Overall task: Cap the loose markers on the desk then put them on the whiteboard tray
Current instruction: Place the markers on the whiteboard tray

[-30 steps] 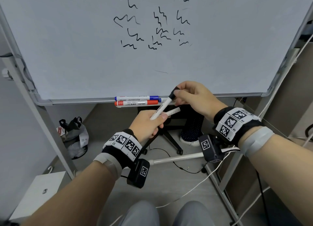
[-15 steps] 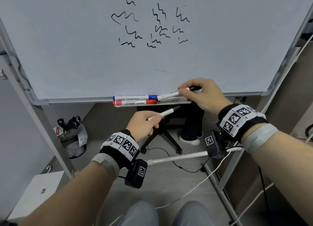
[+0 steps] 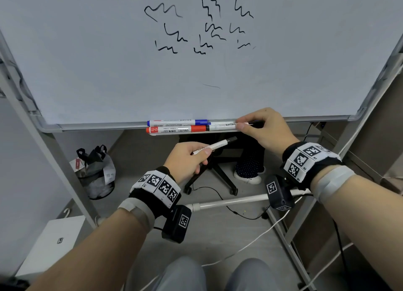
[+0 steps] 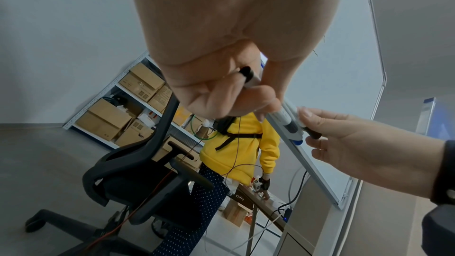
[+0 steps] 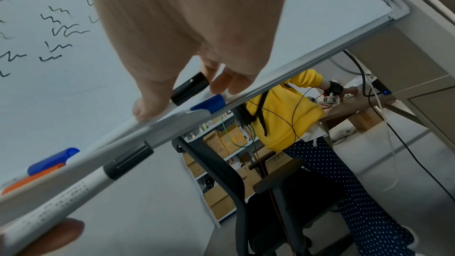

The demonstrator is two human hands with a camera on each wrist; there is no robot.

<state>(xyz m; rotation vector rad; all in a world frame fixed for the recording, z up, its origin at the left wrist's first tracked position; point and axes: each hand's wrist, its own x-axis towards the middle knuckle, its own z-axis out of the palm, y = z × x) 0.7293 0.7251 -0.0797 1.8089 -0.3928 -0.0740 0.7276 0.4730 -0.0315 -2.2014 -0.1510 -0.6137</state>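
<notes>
A blue marker (image 3: 176,123) and a red marker (image 3: 176,129) lie capped on the whiteboard tray (image 3: 185,134). To their right a white marker with a black cap (image 3: 222,126) lies flat on the tray. My right hand (image 3: 242,125) pinches this marker at its cap end, and the cap (image 5: 189,88) shows between thumb and fingers in the right wrist view. Just below the tray my left hand (image 3: 202,153) grips a second black-capped marker (image 3: 214,145), which points up to the right.
The whiteboard (image 3: 109,62) carries black scribbles. Under it are a black office chair (image 3: 218,177), a white crossbar (image 3: 229,201), cables and a bin with a bag (image 3: 96,173). A person in a yellow top (image 4: 236,143) stands behind the board.
My right hand took the black-capped marker away from my left hand, carried it up and laid it flat on the tray. My left hand kept its own marker, hardly moving.
</notes>
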